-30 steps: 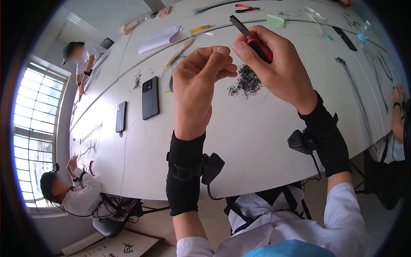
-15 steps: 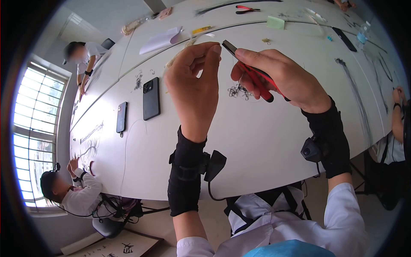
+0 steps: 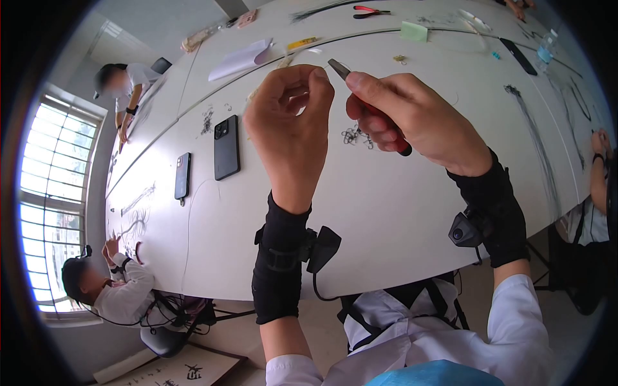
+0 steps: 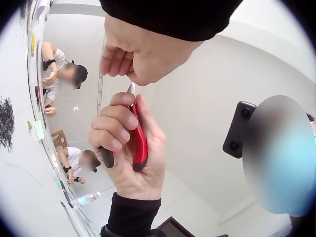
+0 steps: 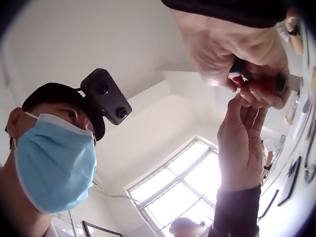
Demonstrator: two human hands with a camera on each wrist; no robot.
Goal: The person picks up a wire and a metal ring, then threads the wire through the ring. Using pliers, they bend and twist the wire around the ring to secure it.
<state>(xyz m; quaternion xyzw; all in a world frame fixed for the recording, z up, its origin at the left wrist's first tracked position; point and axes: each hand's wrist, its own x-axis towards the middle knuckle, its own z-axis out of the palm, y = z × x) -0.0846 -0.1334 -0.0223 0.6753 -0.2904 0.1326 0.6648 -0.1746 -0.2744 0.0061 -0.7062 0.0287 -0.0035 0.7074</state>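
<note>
My right hand (image 3: 412, 119) grips a pair of pliers (image 3: 338, 68) with red and black handles, its metal nose pointing up and left. The thumb lies along the pliers near the nose. Facing it, my left hand (image 3: 290, 135) pinches thumb and forefinger together right beside the plier tips. A hair-thin wire shows faintly between the fingertips and the nose; its held end is hidden. In the left wrist view the fingers wrap round the red handles (image 4: 140, 140), just below the pinching hand. A heap of small dark wire rings (image 3: 355, 136) lies on the table, partly behind my right hand.
Two phones, a larger one (image 3: 226, 148) and a smaller one (image 3: 183, 175), lie left on the white table (image 3: 373, 225). Beyond are a white paper (image 3: 241, 60), a green note (image 3: 414, 31), other pliers (image 3: 371, 11) and a water bottle (image 3: 546, 49). Other people sit around.
My right hand has turned and brought the plier nose down beside the left fingertips, then drawn it slightly. My left hand has shifted a little left and now pinches more closely.
</note>
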